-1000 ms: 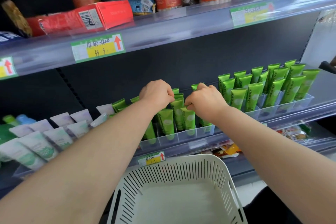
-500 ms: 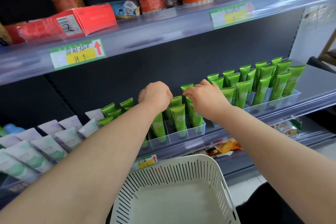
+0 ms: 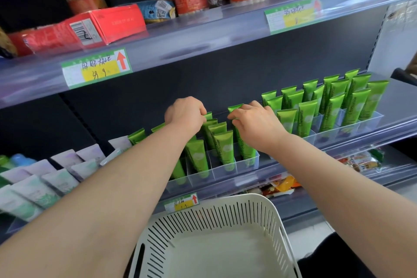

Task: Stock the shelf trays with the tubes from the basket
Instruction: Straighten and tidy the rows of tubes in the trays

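Observation:
Green tubes (image 3: 222,144) stand upright in a clear divided tray (image 3: 225,168) on the middle shelf. My left hand (image 3: 184,114) is curled over the tops of the tubes in the back rows and grips one of them. My right hand (image 3: 255,123) pinches the crimped top of a green tube (image 3: 235,108) at the tray's right end. A white slotted basket (image 3: 225,216) sits low in front of me; no tubes show inside it.
A second clear tray (image 3: 352,126) of green tubes stands to the right. Pale lilac and mint tubes (image 3: 42,187) fill the shelf's left part. The upper shelf (image 3: 203,36) overhangs with red boxes, jars and price labels. Snack packets (image 3: 358,162) lie on the shelf below.
The view has drifted and come closer. Both hands stay on the tube tops; my right hand has shifted slightly along the tray's right end.

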### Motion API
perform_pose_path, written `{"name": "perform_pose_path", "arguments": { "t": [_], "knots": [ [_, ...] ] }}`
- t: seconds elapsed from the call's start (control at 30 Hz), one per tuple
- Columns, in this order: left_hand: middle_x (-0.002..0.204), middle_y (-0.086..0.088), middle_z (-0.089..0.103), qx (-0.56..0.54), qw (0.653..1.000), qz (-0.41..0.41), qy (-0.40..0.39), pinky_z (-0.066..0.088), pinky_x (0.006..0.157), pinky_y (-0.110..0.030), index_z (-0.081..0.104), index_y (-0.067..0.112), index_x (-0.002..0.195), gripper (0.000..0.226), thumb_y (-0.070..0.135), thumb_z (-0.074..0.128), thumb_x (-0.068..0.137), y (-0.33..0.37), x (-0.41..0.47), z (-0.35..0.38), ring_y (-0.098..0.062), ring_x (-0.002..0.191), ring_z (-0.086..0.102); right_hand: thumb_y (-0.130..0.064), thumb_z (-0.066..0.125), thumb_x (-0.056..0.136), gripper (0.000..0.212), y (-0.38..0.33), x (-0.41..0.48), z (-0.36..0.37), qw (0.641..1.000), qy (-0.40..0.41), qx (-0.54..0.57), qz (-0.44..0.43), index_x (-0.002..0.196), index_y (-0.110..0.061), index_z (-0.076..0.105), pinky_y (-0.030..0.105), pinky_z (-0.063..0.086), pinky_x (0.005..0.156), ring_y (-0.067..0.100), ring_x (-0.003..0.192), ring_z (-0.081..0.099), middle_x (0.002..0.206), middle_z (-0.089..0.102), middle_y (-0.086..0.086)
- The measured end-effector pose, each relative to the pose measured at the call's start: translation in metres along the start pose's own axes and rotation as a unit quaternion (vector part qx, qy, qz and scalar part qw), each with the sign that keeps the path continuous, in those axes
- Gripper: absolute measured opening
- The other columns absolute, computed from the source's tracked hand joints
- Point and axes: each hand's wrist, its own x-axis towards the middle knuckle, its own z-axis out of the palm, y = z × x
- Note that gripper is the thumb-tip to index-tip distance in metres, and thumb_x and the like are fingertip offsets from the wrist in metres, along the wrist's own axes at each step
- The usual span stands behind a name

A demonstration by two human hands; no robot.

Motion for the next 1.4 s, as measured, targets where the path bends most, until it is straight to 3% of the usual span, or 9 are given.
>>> {"name": "perform_pose_path", "arguments": {
  "t": [0.13,0.33,0.47,0.67,0.8,0.9,1.03,1.2,1.4],
  "knots": [
    [0.102,0.003,0.069,0.033,0.999,-0.004,-0.028,0.047,0.071,-0.028,0.074,0.032,0.090,0.007,0.029,0.069,0.087,0.001,0.007,0.009,-0.023,0.095,0.063,-0.027,0.038,0.101,0.033,0.004,0.000,0.003,1.000,0.018,-0.010,-0.003,0.126,-0.026,0.058,0.039,0.038,0.084,0.024,0.116,0.044,0.124,0.060,-0.003],
    [0.095,0.004,0.070,0.035,0.999,0.007,0.013,0.042,0.066,-0.027,0.074,0.031,0.089,0.012,0.027,0.063,0.089,0.010,0.011,0.017,-0.023,0.089,0.063,-0.029,0.038,0.101,0.033,0.008,0.002,0.002,1.000,0.024,-0.005,0.004,0.125,-0.025,0.059,0.041,0.037,0.091,0.025,0.124,0.038,0.136,0.049,-0.001],
    [0.098,0.007,0.071,0.029,0.999,0.013,-0.009,0.041,0.064,-0.027,0.074,0.031,0.091,0.007,0.031,0.067,0.089,0.012,0.012,0.019,-0.020,0.091,0.064,-0.028,0.038,0.101,0.033,0.006,0.004,0.003,1.000,0.024,0.002,0.006,0.125,-0.026,0.060,0.041,0.036,0.093,0.025,0.127,0.036,0.138,0.047,-0.001],
    [0.086,0.009,0.071,-0.061,0.998,-0.002,0.008,0.047,0.068,-0.029,0.074,0.030,0.082,0.016,0.044,0.068,0.085,0.002,0.011,0.017,-0.019,0.086,0.063,-0.030,0.037,0.101,0.033,0.004,0.009,0.003,1.000,0.014,0.007,0.009,0.126,-0.025,0.058,0.040,0.036,0.092,0.024,0.127,0.036,0.138,0.047,-0.001],
    [0.100,0.007,0.070,-0.048,0.998,-0.006,0.051,0.052,0.080,-0.034,0.072,0.032,0.098,0.012,0.037,0.066,0.088,-0.005,0.016,0.014,-0.020,0.100,0.062,-0.032,0.038,0.101,0.033,0.002,0.010,0.005,1.000,0.007,0.009,0.013,0.127,-0.025,0.057,0.040,0.036,0.093,0.024,0.128,0.035,0.139,0.046,-0.001],
    [0.110,0.004,0.069,0.015,1.000,-0.008,0.019,0.051,0.085,-0.033,0.070,0.033,0.110,0.022,0.034,0.068,0.088,-0.005,0.023,0.014,-0.021,0.109,0.058,-0.032,0.038,0.101,0.033,0.000,0.011,0.007,1.000,0.010,0.013,0.011,0.127,-0.025,0.057,0.042,0.036,0.094,0.024,0.128,0.035,0.139,0.045,-0.001],
    [0.105,0.004,0.070,0.040,0.999,-0.018,-0.005,0.049,0.072,-0.028,0.074,0.032,0.096,0.013,0.024,0.066,0.088,-0.001,0.028,0.017,-0.023,0.097,0.064,-0.030,0.037,0.101,0.034,0.002,0.012,0.009,1.000,0.016,0.015,0.013,0.128,-0.023,0.057,0.043,0.035,0.094,0.024,0.130,0.034,0.140,0.045,0.000],
    [0.098,0.005,0.072,0.012,1.000,-0.017,0.008,0.053,0.073,-0.030,0.074,0.027,0.086,0.014,0.020,0.062,0.086,0.007,0.034,0.024,-0.023,0.091,0.066,-0.033,0.038,0.100,0.034,0.012,0.013,0.013,0.999,0.022,0.017,0.024,0.125,-0.026,0.059,0.041,0.034,0.096,0.022,0.134,0.030,0.140,0.045,-0.002],
    [0.100,0.007,0.071,-0.016,1.000,-0.018,0.000,0.048,0.070,-0.027,0.074,0.032,0.092,0.008,0.029,0.067,0.089,0.013,0.033,0.026,-0.021,0.094,0.064,-0.033,0.036,0.101,0.034,0.013,0.014,0.016,0.999,0.014,0.024,0.021,0.123,-0.028,0.061,0.041,0.033,0.097,0.019,0.137,0.026,0.139,0.046,-0.004]
  ]
}}
